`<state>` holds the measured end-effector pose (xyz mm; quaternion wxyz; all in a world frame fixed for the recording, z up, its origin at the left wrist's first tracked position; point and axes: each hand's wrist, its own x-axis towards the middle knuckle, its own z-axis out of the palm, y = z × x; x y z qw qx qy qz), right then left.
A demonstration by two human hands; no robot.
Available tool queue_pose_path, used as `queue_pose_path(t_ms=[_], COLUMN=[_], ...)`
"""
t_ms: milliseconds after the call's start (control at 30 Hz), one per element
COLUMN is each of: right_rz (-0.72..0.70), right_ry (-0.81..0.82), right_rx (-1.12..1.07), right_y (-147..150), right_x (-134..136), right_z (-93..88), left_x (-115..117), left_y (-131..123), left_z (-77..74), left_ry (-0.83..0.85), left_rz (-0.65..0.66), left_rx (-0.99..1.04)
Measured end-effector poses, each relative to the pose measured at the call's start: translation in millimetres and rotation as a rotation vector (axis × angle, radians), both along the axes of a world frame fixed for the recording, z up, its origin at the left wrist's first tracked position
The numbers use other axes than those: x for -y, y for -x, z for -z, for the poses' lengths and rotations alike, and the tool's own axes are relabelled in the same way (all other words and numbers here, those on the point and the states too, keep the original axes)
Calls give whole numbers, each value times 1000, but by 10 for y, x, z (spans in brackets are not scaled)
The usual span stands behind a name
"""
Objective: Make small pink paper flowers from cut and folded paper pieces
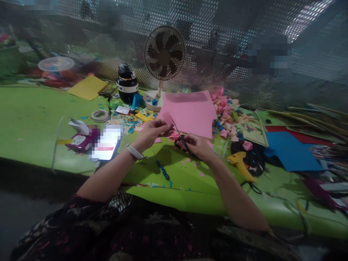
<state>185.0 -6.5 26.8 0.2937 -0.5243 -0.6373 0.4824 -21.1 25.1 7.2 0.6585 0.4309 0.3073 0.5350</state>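
Observation:
My left hand [152, 133] pinches a small piece of pink paper [166, 117] between thumb and fingers. Black-handled scissors [185, 143] sit in my right hand [198, 148], their blades pointing up and left at that piece. Whether the blades touch the paper is hard to tell. Behind both hands lies a large pink sheet [190, 110] with a notched right edge. Pink scraps [174, 136] are on the table below the hands. A blue-and-black handled tool [163, 170] with a thin tip rests closer to me.
A fan [164, 54] and a black bottle [127, 85] stand at the back. Left are a roll of tape [99, 115] and a phone [107, 143]. Right are folded paper petals [224, 108], a yellow glue gun [241, 165] and blue paper [292, 150]. Small cuttings are scattered mid-table.

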Motion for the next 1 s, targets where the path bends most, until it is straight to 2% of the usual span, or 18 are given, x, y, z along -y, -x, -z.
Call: queue_pose_path(t_ms=[333,767,1000], right_rz=[16,39,59], right_ry=[-10,-23,1], right_rx=[-34,-28,-34], right_y=[37,5,7], right_x=[53,26,40], right_z=[-75,-45,-63], left_x=[-28,-24,-57], left_y=[15,54,69], left_z=[13,-1,3], left_ry=[40,44,-8], left_rz=[11,39,-70], left_rx=[-3,-79,-78])
